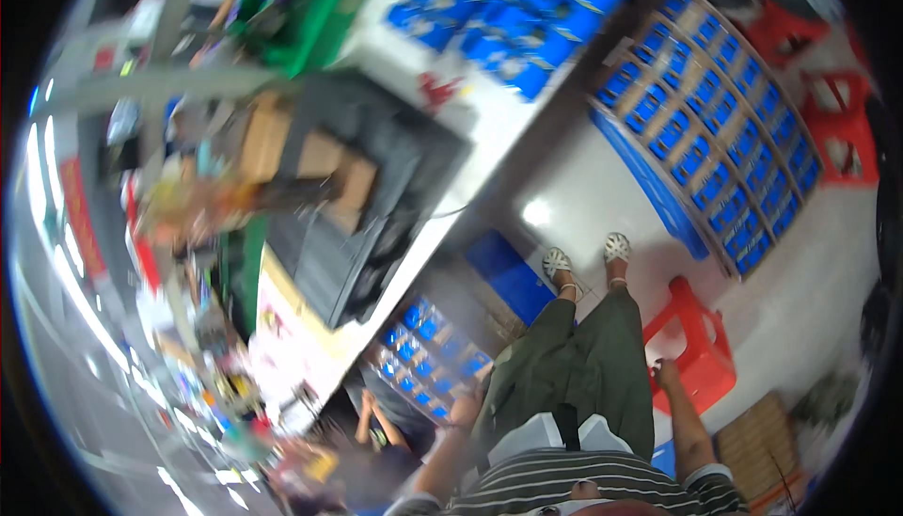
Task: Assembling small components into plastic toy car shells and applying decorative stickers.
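My right hand [664,372] is closed on the edge of a red plastic stool [707,351], which stands or hangs tilted beside my right leg. My left hand [466,410] is low at my left side, by the near edge of a carton [421,358] with rows of blue packs in it. Motion smears its fingers, so I cannot tell whether it touches the carton. My legs in dark green trousers [569,356] stretch ahead, with both feet in light clogs [557,262] on the floor.
A long white worktable [499,144] runs diagonally at left, bearing many blue packs [508,13] and a black machine [376,140]. A wide carton tray of blue packs [710,121] is ahead right, beside red stools [837,126]. Another person's hands [369,414] show at lower left.
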The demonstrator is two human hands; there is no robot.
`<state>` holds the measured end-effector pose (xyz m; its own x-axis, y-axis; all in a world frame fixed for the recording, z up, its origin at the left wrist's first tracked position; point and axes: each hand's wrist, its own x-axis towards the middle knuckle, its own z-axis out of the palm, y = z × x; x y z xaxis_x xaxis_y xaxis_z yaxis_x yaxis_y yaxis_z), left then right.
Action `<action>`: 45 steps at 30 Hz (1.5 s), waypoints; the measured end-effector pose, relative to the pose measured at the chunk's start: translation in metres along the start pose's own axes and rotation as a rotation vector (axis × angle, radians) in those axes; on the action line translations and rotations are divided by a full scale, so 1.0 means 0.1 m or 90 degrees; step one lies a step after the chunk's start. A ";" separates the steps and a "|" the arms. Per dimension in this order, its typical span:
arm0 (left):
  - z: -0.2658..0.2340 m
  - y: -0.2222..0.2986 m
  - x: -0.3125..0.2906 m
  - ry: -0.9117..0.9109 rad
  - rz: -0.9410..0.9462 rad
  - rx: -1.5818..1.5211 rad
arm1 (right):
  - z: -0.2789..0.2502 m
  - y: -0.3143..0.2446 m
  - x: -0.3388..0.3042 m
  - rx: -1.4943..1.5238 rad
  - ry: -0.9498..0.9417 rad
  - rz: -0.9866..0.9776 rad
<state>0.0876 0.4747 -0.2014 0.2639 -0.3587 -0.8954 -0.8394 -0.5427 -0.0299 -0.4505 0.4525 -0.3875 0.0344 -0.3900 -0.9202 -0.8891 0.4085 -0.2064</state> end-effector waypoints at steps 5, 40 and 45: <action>-0.25 0.70 -0.44 0.230 -0.163 -0.281 | -1.23 -0.87 -0.31 0.072 0.117 -0.138; -2.41 -2.56 -0.17 1.062 -0.399 -0.883 | -1.99 -6.75 -2.70 -0.574 -0.044 -0.744; -2.90 -2.93 0.04 1.055 -0.438 -0.682 | -1.98 -6.71 -2.70 -0.599 -0.012 -0.698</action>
<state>0.4720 0.4124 -0.0672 0.9305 0.1909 0.3125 -0.0611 -0.7604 0.6465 0.0464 0.1208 0.0654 0.8831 -0.1312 -0.4505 -0.3764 -0.7713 -0.5132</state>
